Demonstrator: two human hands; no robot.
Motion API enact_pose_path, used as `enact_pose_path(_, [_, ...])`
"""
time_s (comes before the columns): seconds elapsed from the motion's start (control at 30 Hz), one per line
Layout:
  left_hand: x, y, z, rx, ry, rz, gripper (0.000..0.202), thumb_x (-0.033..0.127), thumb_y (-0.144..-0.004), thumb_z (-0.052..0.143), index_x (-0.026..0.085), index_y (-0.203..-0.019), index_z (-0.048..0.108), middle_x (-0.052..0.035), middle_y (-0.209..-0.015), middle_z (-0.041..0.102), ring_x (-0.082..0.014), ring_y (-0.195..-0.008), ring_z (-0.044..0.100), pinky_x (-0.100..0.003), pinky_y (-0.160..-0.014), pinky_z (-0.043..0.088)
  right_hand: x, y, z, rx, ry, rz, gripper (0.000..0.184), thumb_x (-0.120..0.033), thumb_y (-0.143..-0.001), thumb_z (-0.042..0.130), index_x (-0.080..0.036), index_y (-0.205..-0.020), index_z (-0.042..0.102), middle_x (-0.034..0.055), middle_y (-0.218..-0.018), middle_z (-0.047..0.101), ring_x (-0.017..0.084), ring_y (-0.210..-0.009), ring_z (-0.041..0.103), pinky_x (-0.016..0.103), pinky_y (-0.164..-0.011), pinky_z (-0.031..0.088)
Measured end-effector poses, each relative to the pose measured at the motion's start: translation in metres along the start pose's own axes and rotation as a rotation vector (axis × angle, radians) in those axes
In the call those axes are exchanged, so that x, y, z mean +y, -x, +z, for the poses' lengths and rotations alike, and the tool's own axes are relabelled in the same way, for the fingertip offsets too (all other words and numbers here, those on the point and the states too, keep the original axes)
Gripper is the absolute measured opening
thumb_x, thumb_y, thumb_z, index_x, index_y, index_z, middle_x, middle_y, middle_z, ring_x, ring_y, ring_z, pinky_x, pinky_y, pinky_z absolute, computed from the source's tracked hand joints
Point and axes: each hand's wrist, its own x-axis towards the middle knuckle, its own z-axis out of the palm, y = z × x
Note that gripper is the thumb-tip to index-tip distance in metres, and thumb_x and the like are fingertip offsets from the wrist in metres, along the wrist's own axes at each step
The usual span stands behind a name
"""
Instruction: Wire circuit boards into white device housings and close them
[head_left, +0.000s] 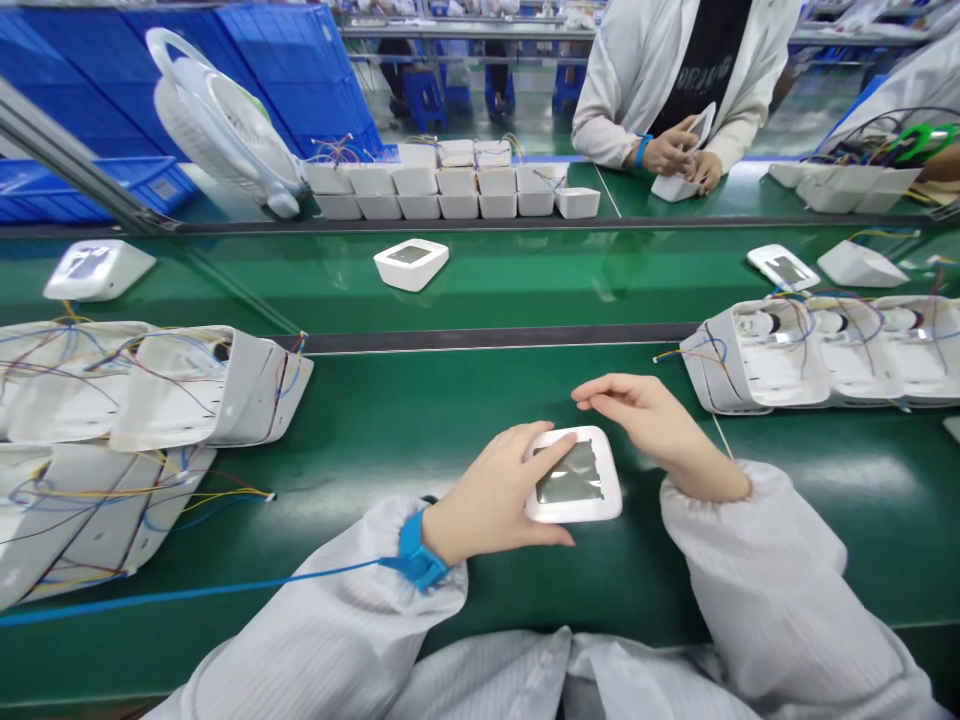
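Note:
My left hand (502, 490) grips a white plastic housing with a grey display window (611, 470) by its left side. One finger lies across the window, and the thumb rests along the near edge. A blue wrist strap (414, 552) with a cord circles the left wrist. My right hand (637, 405) hovers just beyond the housing's upper right corner, apart from it. Its fingers are stretched forward with the thumb near them, and I see nothing held there.
White shells with loose wires (187, 390) are stacked at left; wired shells (787, 350) line the right. A white housing (411, 265) sits on the middle strip, beyond a dark rail (495, 338). Opposite, a person (682, 90) handles white parts. A fan (225, 120) stands back left.

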Motion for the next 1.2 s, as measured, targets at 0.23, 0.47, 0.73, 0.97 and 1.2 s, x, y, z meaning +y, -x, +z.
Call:
enact_pose_path(0.23, [0.004, 0.000, 0.001, 0.045, 0.026, -0.014, 0.119, 0.065, -0.055, 0.083, 0.021, -0.150, 0.027, -0.0218, -0.146, 0.035, -0.0420, -0.136, 0.033, -0.061, -0.110, 0.034, 0.008, 0.001, 0.045, 0.040, 0.016, 0.035, 0.023, -0.034, -0.087, 0.063, -0.020, -0.103, 0.071, 0.0057, -0.101, 0.074, 0.020, -0.093, 0.070, 0.034, -0.083, 0.055])
enact_pose_path(0.47, [0.006, 0.002, 0.009, 0.245, -0.067, -0.083, 0.099, 0.046, -0.065, 0.082, 0.017, -0.145, 0.033, -0.0193, -0.131, 0.049, -0.0367, -0.121, 0.049, -0.055, -0.102, 0.044, 0.008, 0.007, 0.046, 0.283, 0.235, -0.207, 0.029, -0.040, -0.091, 0.057, -0.022, -0.111, 0.067, 0.0071, -0.113, 0.069, 0.022, -0.099, 0.067, 0.036, -0.084, 0.054])
enact_pose_path(0.73, [-0.005, 0.001, -0.004, 0.452, 0.005, -0.031, 0.079, 0.053, -0.080, 0.069, 0.017, -0.142, 0.038, -0.0173, -0.131, 0.057, -0.0330, -0.121, 0.055, -0.051, -0.103, 0.045, 0.013, 0.001, 0.041, 0.185, 0.221, -0.094, 0.049, -0.053, -0.090, 0.055, -0.019, -0.125, 0.059, 0.0082, -0.106, 0.070, 0.024, -0.093, 0.066, 0.039, -0.085, 0.052])
enact_pose_path(0.97, [-0.015, 0.003, -0.013, 0.442, 0.328, -0.240, 0.040, 0.040, -0.092, 0.055, 0.017, -0.124, 0.062, -0.0087, -0.112, 0.073, -0.0223, -0.093, 0.071, -0.034, -0.084, 0.055, 0.020, 0.007, 0.041, 0.215, 0.219, -0.424, 0.046, -0.049, -0.089, 0.058, -0.021, -0.126, 0.057, 0.0092, -0.108, 0.068, 0.025, -0.095, 0.065, 0.040, -0.085, 0.052])
enact_pose_path(1.2, [-0.009, 0.004, -0.015, 0.440, 0.195, -0.190, 0.032, 0.038, -0.096, 0.050, 0.021, -0.119, 0.064, -0.0017, -0.103, 0.075, -0.0170, -0.085, 0.071, -0.026, -0.078, 0.053, 0.015, 0.010, 0.046, 0.232, 0.304, -0.406, 0.047, -0.043, -0.090, 0.057, -0.020, -0.130, 0.055, 0.0118, -0.125, 0.064, 0.027, -0.113, 0.061, 0.043, -0.096, 0.048])
